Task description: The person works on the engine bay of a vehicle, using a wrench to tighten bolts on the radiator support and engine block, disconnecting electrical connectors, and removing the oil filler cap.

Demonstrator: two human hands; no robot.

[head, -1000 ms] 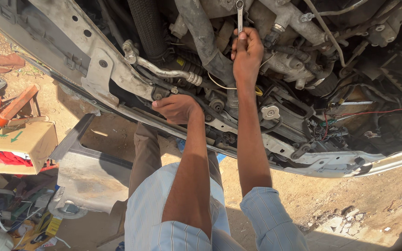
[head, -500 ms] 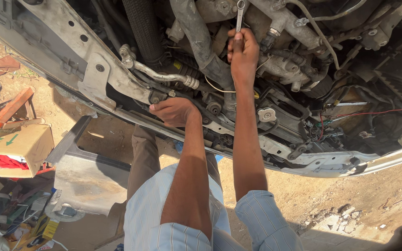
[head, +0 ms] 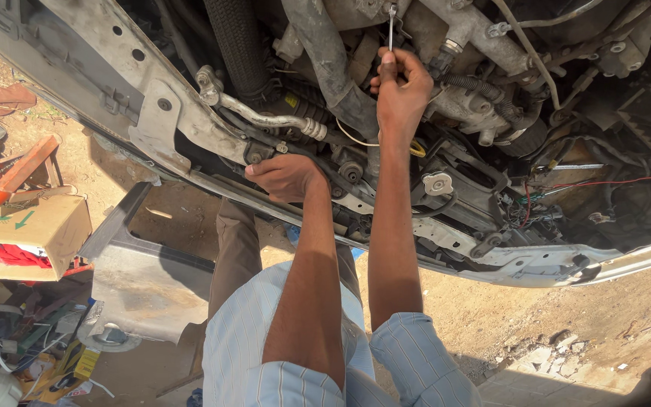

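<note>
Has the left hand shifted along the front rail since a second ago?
No. The left hand stays gripping the front rail beside the ribbed metal pipe.

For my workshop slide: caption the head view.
Right hand holds a wrench deep in an open engine bay while the left hand grips the front frame rail.

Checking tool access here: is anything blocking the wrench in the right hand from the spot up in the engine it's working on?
Nothing visible does. The right hand holds the slim wrench upright, its head up among engine parts; hoses flank it. The contact point itself is too small to tell.
</note>
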